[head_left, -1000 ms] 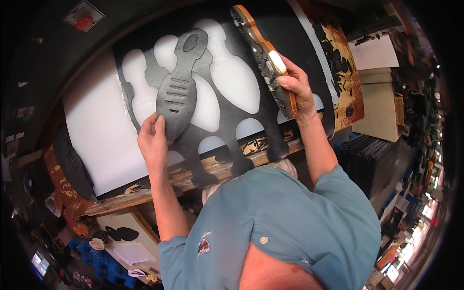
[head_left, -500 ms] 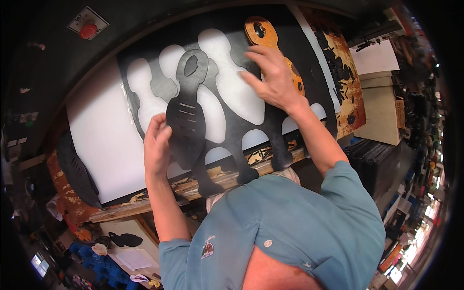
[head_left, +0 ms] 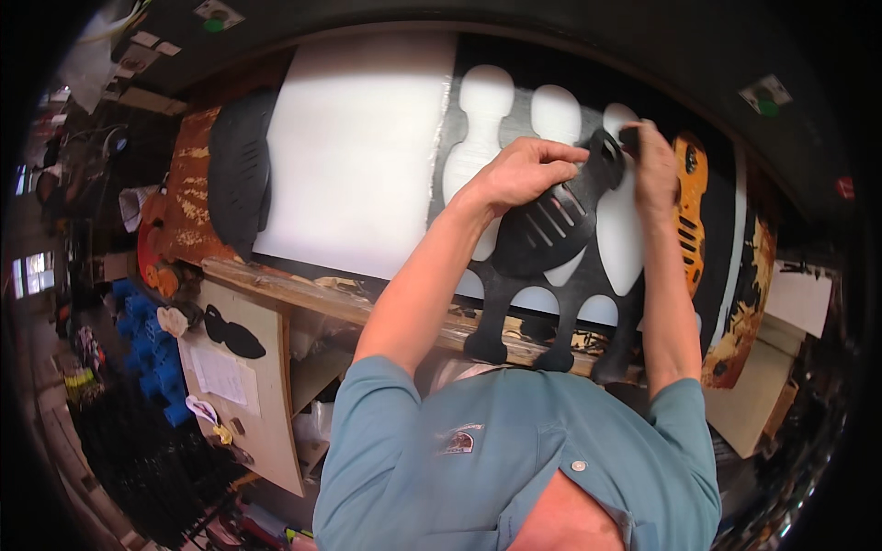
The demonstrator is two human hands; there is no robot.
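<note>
A black sole-shaped cut-out (head_left: 542, 241) with several slots is held up over the table, tilted, its narrow holed end pointing away from me. My left hand (head_left: 531, 173) pinches its edge between thumb and fingers. Close to the holed end, my right hand (head_left: 656, 170) is closed on a small black scrap (head_left: 629, 138), partly hidden by the fingers. Below lies a black sheet (head_left: 574, 312) with sole-shaped openings, white showing through them. Just right of my right hand, a yellow-orange cutting die (head_left: 689, 197) lies on the black material.
A white board (head_left: 354, 156) covers the table's left part. Beyond it sits a stack of black cut pieces (head_left: 241, 174) with slots. A wooden rail (head_left: 276, 289) runs along the front edge. Black scraps lie at the far right, and a cabinet (head_left: 243, 386) stands at lower left.
My left hand has moved from the cut-out's lower side toward its upper end. My right hand has come to the holed end and grips a small black scrap. The view has swung left.
</note>
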